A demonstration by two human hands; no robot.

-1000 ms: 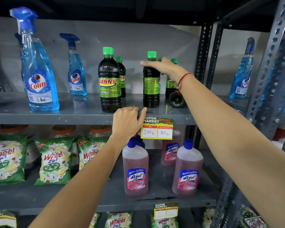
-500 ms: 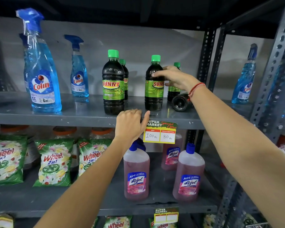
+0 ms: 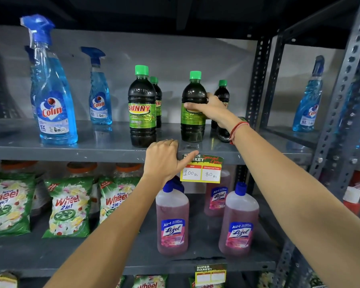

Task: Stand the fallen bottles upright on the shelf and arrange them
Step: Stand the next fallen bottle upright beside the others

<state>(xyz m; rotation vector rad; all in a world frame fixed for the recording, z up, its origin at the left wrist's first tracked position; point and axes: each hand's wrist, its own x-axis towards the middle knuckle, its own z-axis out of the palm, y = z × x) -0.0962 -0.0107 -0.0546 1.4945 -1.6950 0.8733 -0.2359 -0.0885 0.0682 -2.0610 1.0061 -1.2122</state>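
upper shelf, head view. the right hand wraps the label band of an upright dark bottle, fingers curled round its front, thumb hidden behind. the left hand rests on the shelf's front edge, fingers folded over it, thumb out toward the price tag. a fallen bottle lies behind the right wrist (mostly covered, only its dark base end shows). three more green-capped bottles stand upright; the rear two are partly hidden.
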